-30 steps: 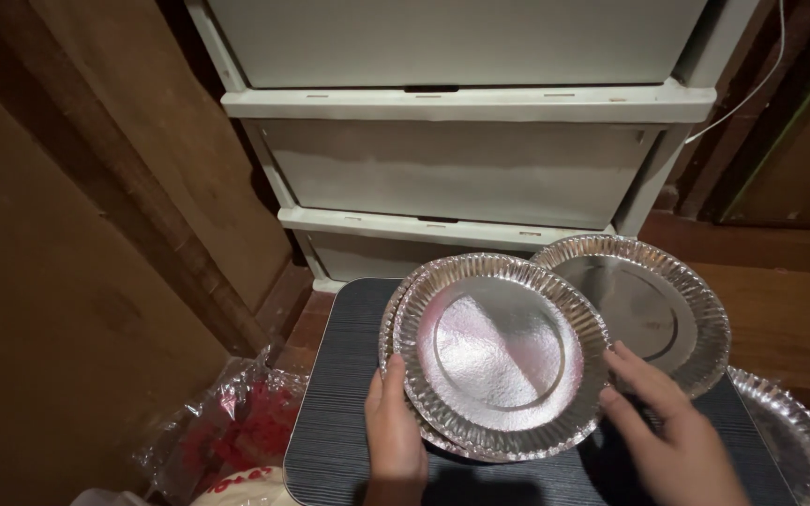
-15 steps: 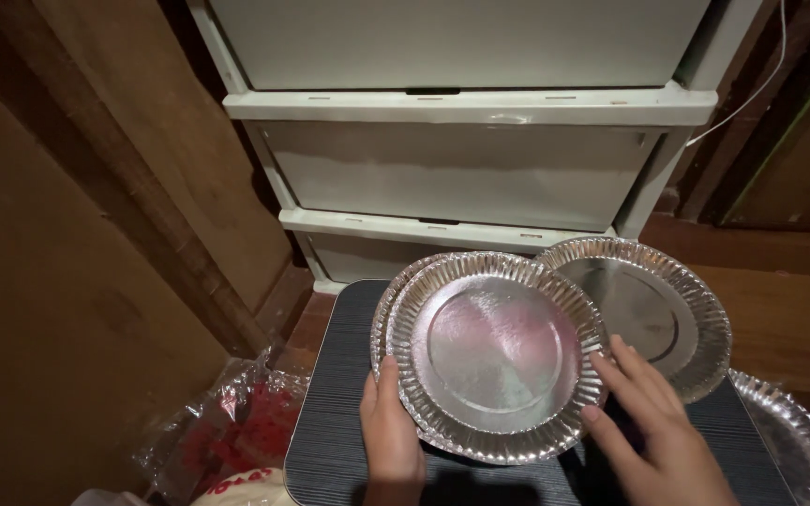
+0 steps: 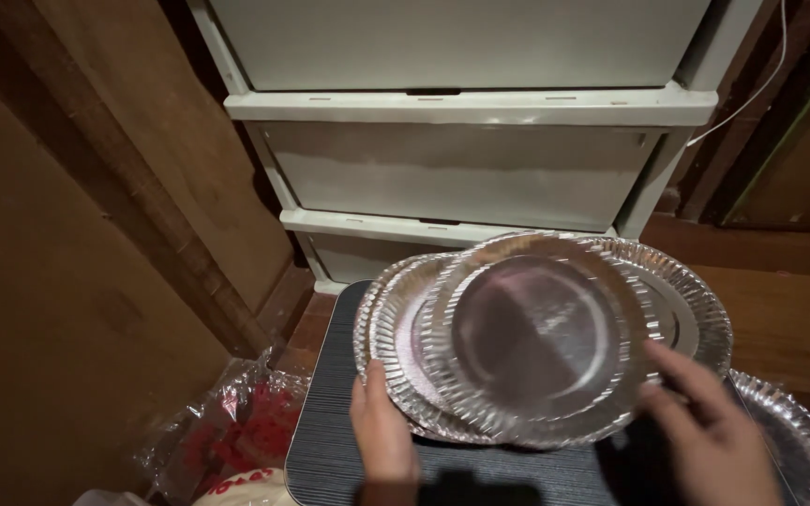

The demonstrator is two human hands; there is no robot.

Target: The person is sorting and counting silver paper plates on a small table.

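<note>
Head view: a person's two hands work silver plates over a small dark stand, with brown wooden panels to the left.
Far left: a crinkled clear plastic bag with red print lies on the floor beside the dark ribbed tabletop.
Left hand: curled on the near-left rim of a stack of fluted silver foil paper plates, thumb on top; it grips the stack's edge.
Centre: one fluted silver foil plate, tilted and blurred, is above the stack, its right part over another silver foil plate lying flat.
Right hand: blurred, fingers partly spread at the lifted plate's lower right rim; whether it pinches the rim I cannot tell.
Far right: the edge of one more silver plate shows at the frame corner.
Progress: judging by the layout, some plates are already laid out; several remain stacked.
Room: a white plastic drawer unit stands close behind; the tabletop is crowded, with open wooden floor to the right.
</note>
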